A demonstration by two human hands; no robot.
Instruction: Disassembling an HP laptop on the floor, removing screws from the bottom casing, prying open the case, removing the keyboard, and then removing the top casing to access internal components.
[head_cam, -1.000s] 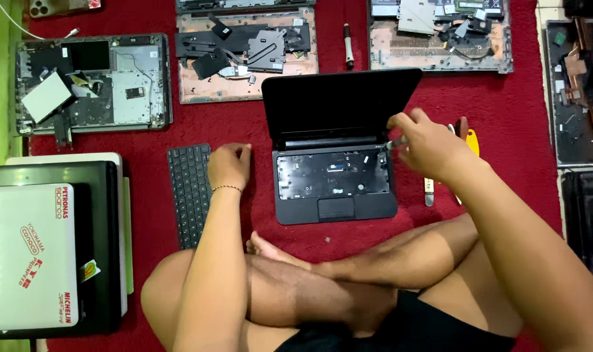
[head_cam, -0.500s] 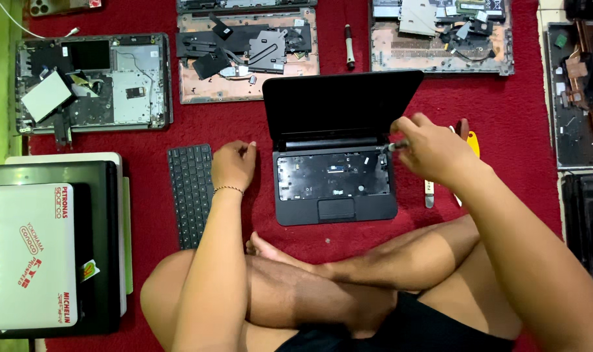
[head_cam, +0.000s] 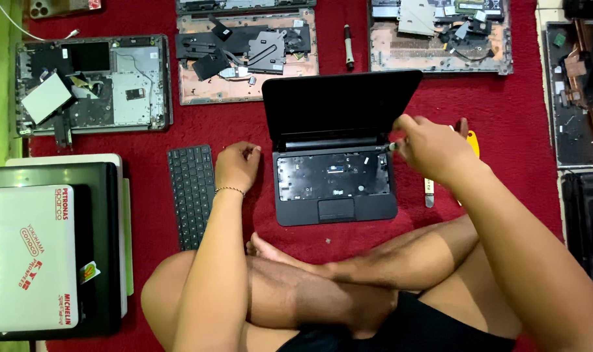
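The small black laptop (head_cam: 335,166) sits open in the middle of the red floor mat (head_cam: 505,98). The right hand (head_cam: 433,146) pinches a thin tool (head_cam: 389,147) at its right hinge. The left hand (head_cam: 238,166) rests curled, holding nothing, beside a loose keyboard (head_cam: 191,195).

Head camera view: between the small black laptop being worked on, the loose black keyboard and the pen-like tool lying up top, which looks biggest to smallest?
1. Small black laptop, open, largest by far.
2. Loose black keyboard, a narrow slab beside the left hand.
3. Pen-like tool, smallest, though it lies farther from the camera.
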